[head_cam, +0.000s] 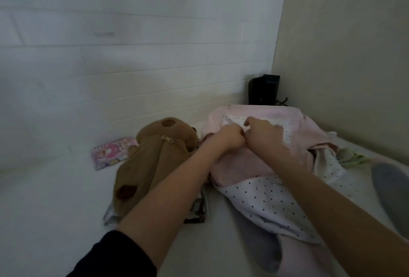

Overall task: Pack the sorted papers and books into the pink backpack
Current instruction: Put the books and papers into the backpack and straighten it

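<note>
Gripping the top of the pink backpack (239, 166), both hands meet at its upper edge, knuckles nearly touching. The left hand (229, 138) is curled into a fist on the pink fabric, and the right hand (264, 131) pinches the white polka-dotted lining (234, 121) just beside it, fingers bent. The backpack lies on a white surface (55, 199) in the corner where a white brick-patterned wall (132, 55) meets a beige wall (343, 44). Its dotted flap (265, 206) spreads toward the viewer, and grey padded straps (387, 183) trail off to the right and below.

Just left of the backpack, touching it, lies a brown plush bag (155, 161) with a zipper and darker brown patches; the left forearm crosses over it. Patterned papers (197, 208) show partly from beneath the plush bag. Farther left a small pink illustrated notebook (110, 151) lies flat, its edge tucked against the plush. Behind the backpack, in the corner, stands a black speaker (263, 89) with a cable. A dark sleeve (115, 256) covers the left upper arm.
</note>
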A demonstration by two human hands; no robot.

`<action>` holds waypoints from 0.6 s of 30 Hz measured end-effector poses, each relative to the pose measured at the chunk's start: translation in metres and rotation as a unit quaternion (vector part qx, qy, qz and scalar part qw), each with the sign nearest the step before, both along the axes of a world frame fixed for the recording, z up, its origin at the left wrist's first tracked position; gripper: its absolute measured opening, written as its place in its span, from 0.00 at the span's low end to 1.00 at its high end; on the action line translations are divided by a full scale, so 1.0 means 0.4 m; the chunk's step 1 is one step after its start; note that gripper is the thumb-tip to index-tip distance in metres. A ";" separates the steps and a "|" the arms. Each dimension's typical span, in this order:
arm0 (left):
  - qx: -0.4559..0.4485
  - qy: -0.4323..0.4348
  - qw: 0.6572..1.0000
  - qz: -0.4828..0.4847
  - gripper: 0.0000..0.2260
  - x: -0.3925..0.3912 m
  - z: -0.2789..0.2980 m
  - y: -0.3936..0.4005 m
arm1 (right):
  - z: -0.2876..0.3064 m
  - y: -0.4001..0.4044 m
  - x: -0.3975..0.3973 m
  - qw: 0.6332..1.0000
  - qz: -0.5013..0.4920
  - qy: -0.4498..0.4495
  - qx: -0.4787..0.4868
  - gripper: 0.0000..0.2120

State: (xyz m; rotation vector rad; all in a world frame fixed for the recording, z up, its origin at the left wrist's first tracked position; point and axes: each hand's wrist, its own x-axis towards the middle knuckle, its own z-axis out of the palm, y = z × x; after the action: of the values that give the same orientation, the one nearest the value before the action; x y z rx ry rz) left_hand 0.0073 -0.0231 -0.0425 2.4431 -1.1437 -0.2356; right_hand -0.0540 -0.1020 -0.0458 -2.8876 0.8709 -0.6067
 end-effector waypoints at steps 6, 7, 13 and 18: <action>-0.317 0.003 0.917 0.240 0.10 0.145 0.139 0.236 | 0.066 0.256 0.106 0.903 0.287 -0.250 0.200 0.17; -0.341 -0.011 0.899 0.274 0.10 0.176 0.135 0.288 | 0.079 0.301 0.135 0.899 0.315 -0.225 0.205 0.19; -0.322 -0.045 0.869 0.372 0.14 0.323 -0.071 0.529 | 0.017 0.444 0.264 0.933 0.328 0.146 0.020 0.22; 0.107 -0.110 0.928 0.338 0.25 0.340 -0.225 0.575 | 0.006 0.447 0.289 0.923 0.316 0.221 -0.017 0.26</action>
State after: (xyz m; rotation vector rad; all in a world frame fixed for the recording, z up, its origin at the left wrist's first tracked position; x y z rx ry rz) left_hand 0.1432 0.2070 -0.1326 2.9462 -0.2961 0.1393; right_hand 0.0616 0.0767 -0.0432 -3.1116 -0.0978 0.0968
